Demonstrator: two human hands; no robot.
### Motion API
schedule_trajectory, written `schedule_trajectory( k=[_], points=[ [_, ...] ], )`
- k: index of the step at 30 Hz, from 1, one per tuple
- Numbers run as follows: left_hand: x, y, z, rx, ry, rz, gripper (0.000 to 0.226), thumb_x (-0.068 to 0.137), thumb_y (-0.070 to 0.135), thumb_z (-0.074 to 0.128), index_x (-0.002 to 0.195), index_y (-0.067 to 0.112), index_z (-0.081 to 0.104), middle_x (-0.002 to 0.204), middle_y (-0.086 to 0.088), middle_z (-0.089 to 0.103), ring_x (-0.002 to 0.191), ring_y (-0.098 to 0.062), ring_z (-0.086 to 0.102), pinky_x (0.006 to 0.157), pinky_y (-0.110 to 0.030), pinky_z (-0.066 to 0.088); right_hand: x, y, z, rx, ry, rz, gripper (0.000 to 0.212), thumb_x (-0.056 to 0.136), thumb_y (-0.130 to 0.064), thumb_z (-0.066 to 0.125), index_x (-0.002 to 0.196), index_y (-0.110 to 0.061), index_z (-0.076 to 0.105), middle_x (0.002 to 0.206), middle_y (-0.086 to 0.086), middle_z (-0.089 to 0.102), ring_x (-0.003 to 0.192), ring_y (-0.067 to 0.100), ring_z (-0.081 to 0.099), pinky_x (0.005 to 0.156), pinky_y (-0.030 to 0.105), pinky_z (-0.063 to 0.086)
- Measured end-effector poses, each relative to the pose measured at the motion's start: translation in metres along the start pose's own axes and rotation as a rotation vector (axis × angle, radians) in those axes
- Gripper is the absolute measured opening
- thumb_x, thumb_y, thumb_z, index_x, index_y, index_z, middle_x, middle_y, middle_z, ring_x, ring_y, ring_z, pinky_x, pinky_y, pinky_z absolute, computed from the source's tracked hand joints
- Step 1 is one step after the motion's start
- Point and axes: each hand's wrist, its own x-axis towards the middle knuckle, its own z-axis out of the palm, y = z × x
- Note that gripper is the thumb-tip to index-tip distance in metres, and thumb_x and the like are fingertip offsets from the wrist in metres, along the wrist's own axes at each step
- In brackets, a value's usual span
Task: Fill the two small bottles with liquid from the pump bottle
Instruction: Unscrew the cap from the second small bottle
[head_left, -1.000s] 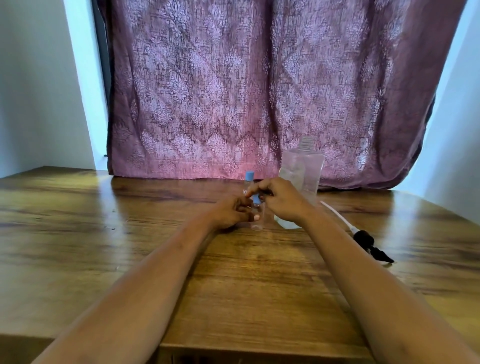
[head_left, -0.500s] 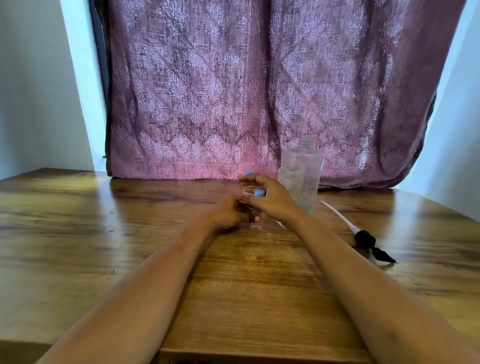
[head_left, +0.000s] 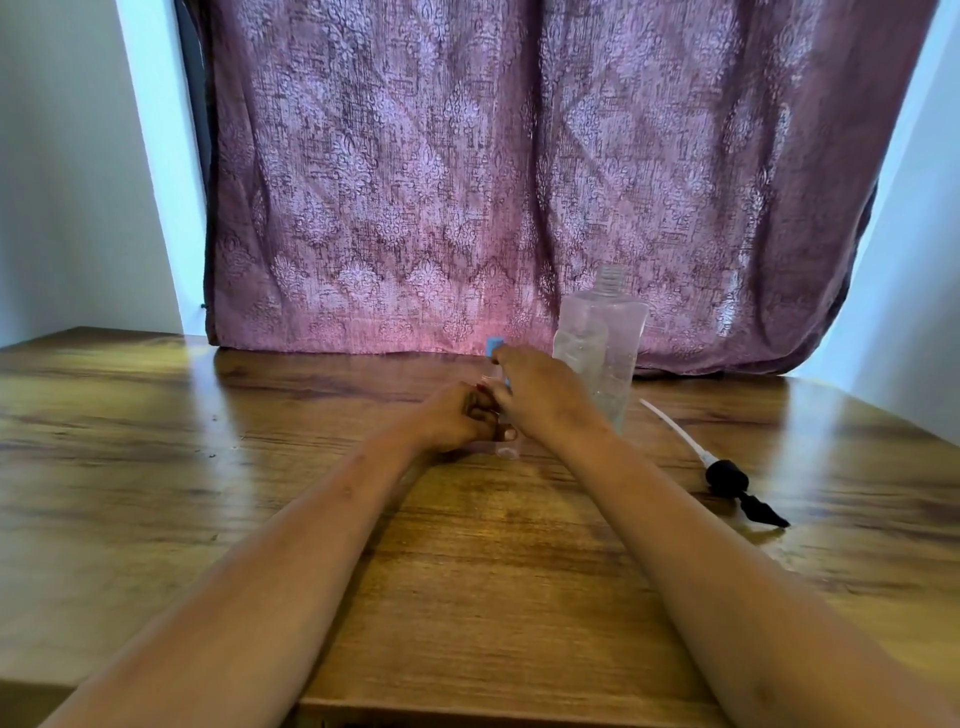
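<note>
Just behind rt hand stands pump bottle; pump head lies nearby.

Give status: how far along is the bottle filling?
Done: the black pump head with white tube lies on the wooden table; the large clear plastic bottle stands open-necked. In hand: the left hand grips a small clear bottle, the right hand pinches its blue cap. Left: the second blue-capped small bottle behind is capped; fill levels unreadable.
</note>
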Motion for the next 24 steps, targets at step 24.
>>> schedule_trajectory(
  k=[24],
  points=[
    [-0.007, 0.003, -0.001, -0.018, 0.008, 0.005, 0.028, 0.080, 0.005, 0.070, 0.107, 0.003, 0.065, 0.082, 0.008, 0.066, 0.067, 0.008, 0.062, 0.065, -0.006, 0.046, -0.005, 0.010, -0.030, 0.605, -0.212, -0.038, 0.040, 0.086, 0.014, 0.047, 0.108, -0.014, 0.066, 0.115, -0.001, 0.060, 0.106, 0.004, 0.053, 0.084, 0.003, 0.041]
  ],
)
